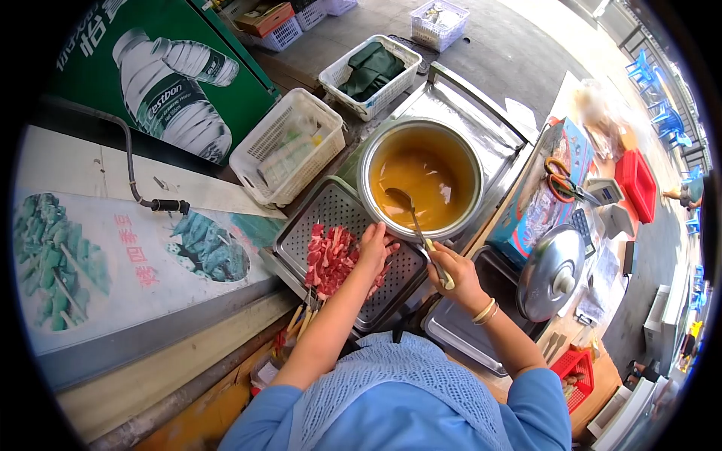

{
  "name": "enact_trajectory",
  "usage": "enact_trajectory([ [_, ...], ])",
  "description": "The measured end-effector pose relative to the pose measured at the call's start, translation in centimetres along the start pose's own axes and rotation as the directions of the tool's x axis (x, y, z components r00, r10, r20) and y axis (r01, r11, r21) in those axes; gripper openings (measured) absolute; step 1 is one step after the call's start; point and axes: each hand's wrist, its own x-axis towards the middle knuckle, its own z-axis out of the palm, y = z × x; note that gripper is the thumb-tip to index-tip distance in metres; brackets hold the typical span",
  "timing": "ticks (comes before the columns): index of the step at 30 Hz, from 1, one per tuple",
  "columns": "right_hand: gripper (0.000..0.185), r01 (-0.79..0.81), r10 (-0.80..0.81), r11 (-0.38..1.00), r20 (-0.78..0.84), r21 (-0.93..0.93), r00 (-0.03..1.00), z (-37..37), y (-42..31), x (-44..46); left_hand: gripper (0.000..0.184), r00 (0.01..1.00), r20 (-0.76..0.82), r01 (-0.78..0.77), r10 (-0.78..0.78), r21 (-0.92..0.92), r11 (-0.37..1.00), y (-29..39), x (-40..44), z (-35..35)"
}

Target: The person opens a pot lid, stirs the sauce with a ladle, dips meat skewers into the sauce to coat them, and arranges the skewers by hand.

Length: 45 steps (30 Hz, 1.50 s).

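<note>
In the head view, a large metal pot (367, 184) holds an orange-brown liquid. My right hand (456, 275) is closed around the handle of a ladle (418, 222), whose bowl dips into the liquid. At the pot's near left side is my left hand (377, 252), fingers apart, above a perforated metal tray (301, 218). Raw red meat pieces (329, 259) lie heaped on that tray, just left of this hand. Whether the left fingertips touch the pot's rim or the meat, I cannot tell.
A metal lid (553, 270) leans at the right, by orange-handled scissors (560, 182) on a box (538, 195). White baskets (248, 161) stand beyond the tray. A dark-rimmed metal tray (466, 327) lies close to my body. Red baskets (577, 368) sit farther right.
</note>
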Motion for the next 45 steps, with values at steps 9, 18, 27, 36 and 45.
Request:
enact_trajectory([
  [9, 0.02, -0.146, 0.137, 0.988, -0.147, -0.049, 0.98, -5.4, 2.3, -0.5, 0.023, 0.999, -0.032, 0.023, -0.024, -0.022, 0.999, -0.2, 0.2, 0.1],
  [18, 0.022, 0.009, -0.035, 0.973, -0.11, -0.229, 0.993, -0.7, 6.6, 1.8, 0.019, 1.0, -0.017, -0.005, 0.006, 0.044, 0.999, 0.2, -0.3, -0.3],
  [27, 0.022, 0.081, -0.085, 0.984, -0.019, -0.159, 0.996, 1.5, 1.4, -1.5, 0.019, 0.897, -0.361, -0.222, 0.255, 0.131, 0.966, 4.5, -10.5, -12.0],
  [36, 0.017, -0.185, 0.187, 0.979, -0.022, 0.083, 0.982, -0.7, -1.1, -0.9, 0.021, 0.842, -0.458, -0.098, 0.284, 0.388, 0.916, 2.5, -16.4, -21.2],
  [45, 0.037, 0.049, -0.009, 0.962, 0.15, -0.267, 0.989, -0.3, -1.5, -2.9, 0.024, 0.801, 0.072, -0.055, 0.594, 0.997, -0.046, 1.8, -17.2, -21.6],
])
